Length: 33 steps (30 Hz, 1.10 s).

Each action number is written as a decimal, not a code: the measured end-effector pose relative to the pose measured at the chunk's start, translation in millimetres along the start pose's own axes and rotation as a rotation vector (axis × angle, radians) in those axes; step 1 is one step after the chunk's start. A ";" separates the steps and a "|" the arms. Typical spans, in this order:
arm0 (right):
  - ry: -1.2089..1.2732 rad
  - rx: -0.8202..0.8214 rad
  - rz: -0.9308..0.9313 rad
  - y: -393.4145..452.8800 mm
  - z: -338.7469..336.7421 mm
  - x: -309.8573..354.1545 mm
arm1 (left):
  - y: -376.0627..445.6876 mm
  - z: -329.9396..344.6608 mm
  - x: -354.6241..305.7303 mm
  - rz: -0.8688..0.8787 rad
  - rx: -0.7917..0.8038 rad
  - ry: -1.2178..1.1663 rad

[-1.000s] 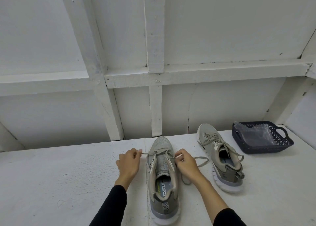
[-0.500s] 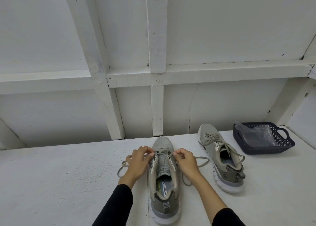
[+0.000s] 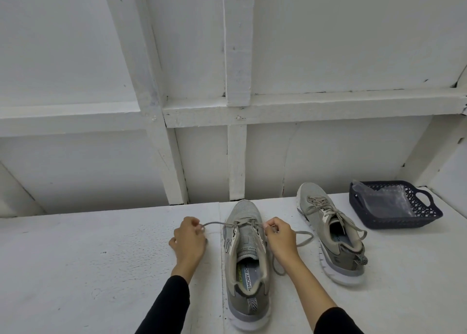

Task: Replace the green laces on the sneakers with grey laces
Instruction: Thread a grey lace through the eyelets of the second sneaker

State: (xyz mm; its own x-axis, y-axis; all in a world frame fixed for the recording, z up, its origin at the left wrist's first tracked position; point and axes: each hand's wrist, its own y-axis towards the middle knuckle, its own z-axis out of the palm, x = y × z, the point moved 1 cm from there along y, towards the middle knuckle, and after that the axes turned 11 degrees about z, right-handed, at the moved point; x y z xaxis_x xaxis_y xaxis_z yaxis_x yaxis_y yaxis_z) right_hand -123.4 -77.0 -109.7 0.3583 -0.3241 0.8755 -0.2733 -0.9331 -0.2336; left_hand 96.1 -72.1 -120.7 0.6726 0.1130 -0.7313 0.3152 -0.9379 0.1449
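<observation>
Hands flank the near sneaker (image 3: 246, 252) on the counter (image 3: 101, 270): left hand (image 3: 188, 241) and right hand (image 3: 280, 239) each pinch a grey lace (image 3: 217, 223) end.

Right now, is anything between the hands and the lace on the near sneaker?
Nothing visible. The left hand and right hand each already pinch an end of the lace, pulled out either side of the near sneaker.

hands: left (image 3: 188, 240), right (image 3: 280, 237) pinch lace (image 3: 217, 223) | sneaker (image 3: 246, 263) between
</observation>
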 end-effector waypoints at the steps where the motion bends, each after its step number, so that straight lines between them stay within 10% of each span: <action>1: -0.001 0.003 0.009 0.0 1.2 0.2 | -1.0 1.5 -0.8 0.093 0.026 0.004; 9: -0.154 -0.061 -0.155 -1.1 5.3 11.7 | -6.8 19.4 -20.8 0.396 0.222 -0.082; 15: -0.484 0.208 -0.365 10.0 7.4 43.5 | -4.5 21.0 -21.0 0.366 0.242 -0.237; 33: -0.635 0.493 -0.078 27.1 23.9 68.0 | 29.8 9.4 -39.7 -0.060 0.600 -0.287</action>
State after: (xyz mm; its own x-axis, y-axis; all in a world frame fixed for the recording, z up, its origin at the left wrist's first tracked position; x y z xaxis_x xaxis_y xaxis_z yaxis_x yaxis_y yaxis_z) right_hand -85.1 -128.1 -66.6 0.8394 -0.1438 0.5242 0.1452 -0.8700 -0.4712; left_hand 72.5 -107.6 -93.6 0.4344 0.1571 -0.8869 -0.1360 -0.9619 -0.2370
